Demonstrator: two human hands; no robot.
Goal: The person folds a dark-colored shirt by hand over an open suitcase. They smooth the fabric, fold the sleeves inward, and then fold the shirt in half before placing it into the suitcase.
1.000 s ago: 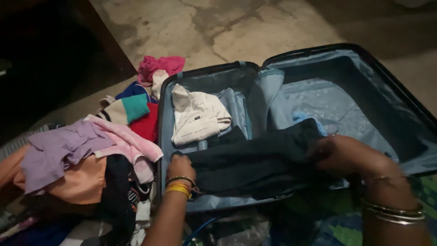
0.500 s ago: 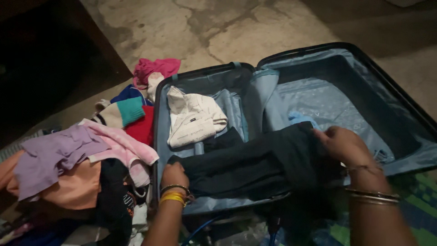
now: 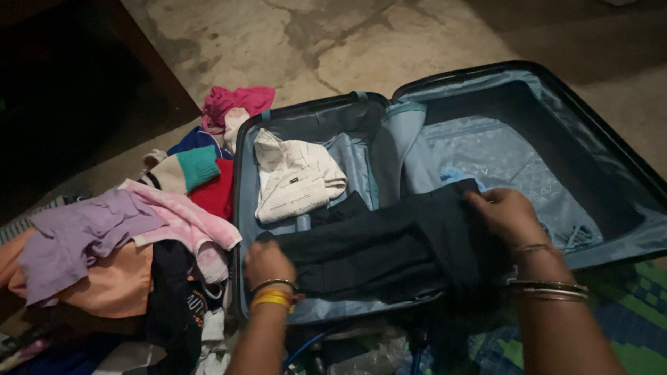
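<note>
On the bare concrete floor, cracked and stained with darker patches, lies an open hard-shell suitcase with a pale blue-grey lining; the room is dim, and its upper left falls into near darkness. Both hands grasp a dark folded garment that spans the central hinge of the case, lying mostly in the left half. Left hand: grip closed on the near-left end of the garment, fingers curled into the cloth, yellow and metal bangles at the wrist. Right hand: grip closed on the garment's right edge, fingers pinching the fold, with thin metal bangles on the forearm. Beyond the left grip, farther into the same half, rests a folded cream shirt, just beside the dark garment. Beyond the right grip, a small light-blue piece of cloth shows at the garment's far edge, and the lined right half of the case lies past it. To the left of the left grip, outside the case, a heap of loose clothes covers the floor: lilac, pink, peach, red, teal and magenta pieces. Below the right forearm a green-and-blue patterned mat is visible.
</note>
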